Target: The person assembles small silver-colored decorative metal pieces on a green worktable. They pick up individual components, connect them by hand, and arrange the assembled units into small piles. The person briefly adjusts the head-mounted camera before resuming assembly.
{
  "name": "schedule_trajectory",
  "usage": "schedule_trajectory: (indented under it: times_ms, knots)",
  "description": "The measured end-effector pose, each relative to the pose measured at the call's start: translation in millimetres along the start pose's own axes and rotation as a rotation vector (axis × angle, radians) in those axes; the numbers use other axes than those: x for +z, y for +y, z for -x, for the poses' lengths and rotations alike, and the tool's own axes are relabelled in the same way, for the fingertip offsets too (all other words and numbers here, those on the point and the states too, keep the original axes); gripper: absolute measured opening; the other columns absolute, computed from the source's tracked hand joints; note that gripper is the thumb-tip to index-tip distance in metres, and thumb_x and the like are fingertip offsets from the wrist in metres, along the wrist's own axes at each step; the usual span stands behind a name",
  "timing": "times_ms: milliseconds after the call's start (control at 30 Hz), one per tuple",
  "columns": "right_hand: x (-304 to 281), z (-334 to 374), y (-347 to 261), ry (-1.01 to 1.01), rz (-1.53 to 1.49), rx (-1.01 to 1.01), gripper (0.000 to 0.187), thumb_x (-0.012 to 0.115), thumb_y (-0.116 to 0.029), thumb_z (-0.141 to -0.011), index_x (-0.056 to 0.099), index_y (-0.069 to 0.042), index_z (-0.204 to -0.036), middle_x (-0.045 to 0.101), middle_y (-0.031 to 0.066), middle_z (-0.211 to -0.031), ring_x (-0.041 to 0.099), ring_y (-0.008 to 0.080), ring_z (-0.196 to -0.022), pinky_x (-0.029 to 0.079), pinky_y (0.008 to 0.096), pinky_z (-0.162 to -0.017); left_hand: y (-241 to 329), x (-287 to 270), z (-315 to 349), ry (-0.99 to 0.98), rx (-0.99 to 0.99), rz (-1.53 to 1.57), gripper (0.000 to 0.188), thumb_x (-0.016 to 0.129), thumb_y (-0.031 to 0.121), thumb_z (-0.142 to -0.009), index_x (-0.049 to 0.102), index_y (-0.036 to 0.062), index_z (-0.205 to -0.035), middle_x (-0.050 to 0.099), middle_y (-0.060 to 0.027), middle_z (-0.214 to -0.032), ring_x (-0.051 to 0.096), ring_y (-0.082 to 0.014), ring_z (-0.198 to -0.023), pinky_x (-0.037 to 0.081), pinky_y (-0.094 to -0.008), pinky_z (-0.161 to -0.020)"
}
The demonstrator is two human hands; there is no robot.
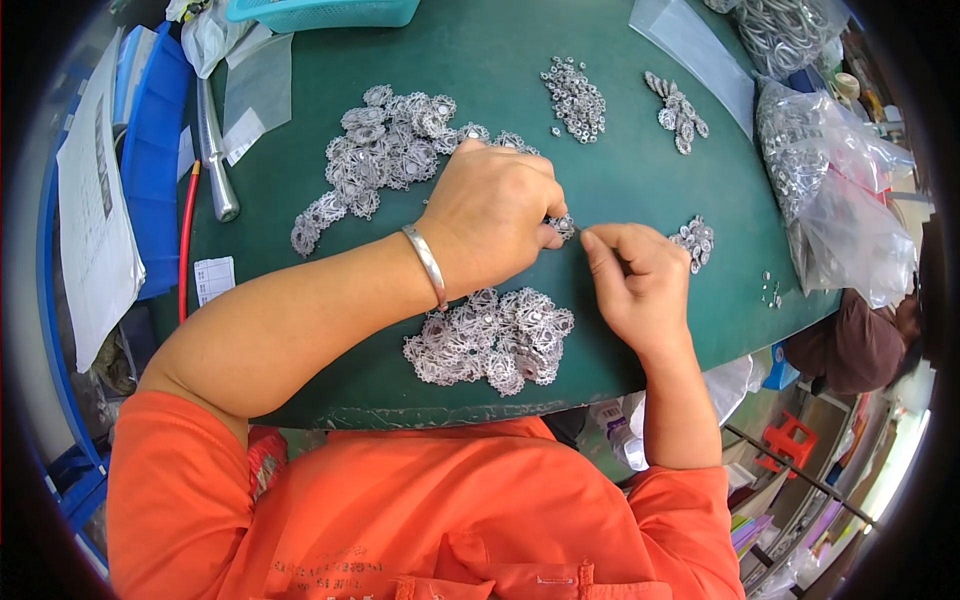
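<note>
My left hand (495, 215), with a silver bangle on its wrist, is closed over the green table. Between its thumb and fingers it pinches a small silver openwork metal piece (563, 226). Just right of that piece, my right hand (640, 285) is closed in a pinch. What its fingertips hold is too small to make out. A pile of lacy silver metal pieces (490, 340) lies below my hands, near the table's front edge. Beyond my left forearm spreads a larger heap of similar pieces (385, 150), partly hidden by my left hand.
Small ring-like parts (576, 100) and two clusters of silver parts (680, 115) (693, 243) lie farther right. Plastic bags of metal parts (800, 160) line the right edge. At left are a metal rod (214, 150), a red stick (188, 240) and a blue bin (155, 170). A turquoise basket (330, 14) stands at the back.
</note>
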State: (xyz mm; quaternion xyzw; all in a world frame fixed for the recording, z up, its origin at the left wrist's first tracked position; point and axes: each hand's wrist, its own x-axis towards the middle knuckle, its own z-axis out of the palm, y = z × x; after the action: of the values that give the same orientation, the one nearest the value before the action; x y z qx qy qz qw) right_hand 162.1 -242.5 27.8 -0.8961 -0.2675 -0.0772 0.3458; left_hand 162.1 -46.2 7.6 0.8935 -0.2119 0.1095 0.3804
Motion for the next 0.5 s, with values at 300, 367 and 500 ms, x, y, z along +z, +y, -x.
schedule_trajectory:
  times_ms: [300,367,500]
  knots:
    - [-3.0,-3.8,4.8,-0.08,0.02,-0.072,0.004,0.071,-0.007,-0.08,0.068,-0.005,-0.077,0.061,0.0098,-0.063,0.061,0.0287,-0.058,0.047,0.0389,-0.055,1.2,-0.3,-0.5,0.006,0.009,0.002,0.021,0.084,0.014,-0.061,0.073,0.0066,-0.078,0.066,-0.0029,-0.076,0.064,-0.0225,-0.074,0.043,-0.037,-0.07]
    - [-1.2,-4.9,5.8,-0.07,0.05,-0.115,0.005,0.071,-0.007,-0.079,0.067,-0.005,-0.076,0.06,0.0091,-0.062,0.06,0.0283,-0.057,0.046,0.0389,-0.055,1.3,0.0,-1.3,-0.002,0.004,-0.005,0.021,0.084,0.014,-0.061,0.074,0.0067,-0.078,0.066,-0.0029,-0.076,0.064,-0.0224,-0.074,0.043,-0.037,-0.07]
    - [2.0,-2.8,0.5,-0.027,0.14,-0.102,0.008,0.071,-0.009,-0.079,0.066,-0.006,-0.074,0.059,0.0093,-0.062,0.06,0.0281,-0.057,0.045,0.0389,-0.055,3.0,-2.2,-1.9,-0.018,-0.004,-0.013,0.021,0.084,0.015,-0.061,0.074,0.0066,-0.078,0.066,-0.0031,-0.076,0.064,-0.0222,-0.075,0.044,-0.0369,-0.07]
